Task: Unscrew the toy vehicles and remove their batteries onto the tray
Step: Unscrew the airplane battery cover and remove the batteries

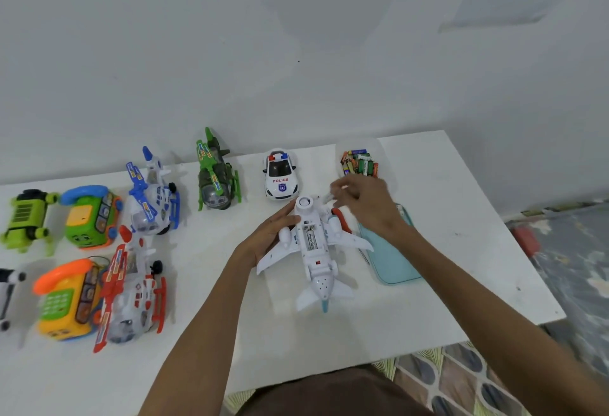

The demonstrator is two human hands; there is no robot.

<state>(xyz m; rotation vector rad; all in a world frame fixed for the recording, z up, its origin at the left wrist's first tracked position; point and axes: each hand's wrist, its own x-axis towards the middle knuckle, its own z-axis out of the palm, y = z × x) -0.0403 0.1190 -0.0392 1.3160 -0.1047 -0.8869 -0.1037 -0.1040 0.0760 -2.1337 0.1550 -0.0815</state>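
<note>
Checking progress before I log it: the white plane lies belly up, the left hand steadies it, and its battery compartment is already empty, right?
No. The head view shows a battery lying in the open compartment of the white plane. The plane does lie belly up, with the left hand steadying it.

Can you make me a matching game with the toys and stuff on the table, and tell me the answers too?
1. toy plane
2. batteries
3. police car
4. blue pouch

a. standing on its wheels
b. belly up, held by the left hand
c. lying flat, right of the plane
d. heaped together

Pairs: 1-b, 2-d, 3-a, 4-c
</note>
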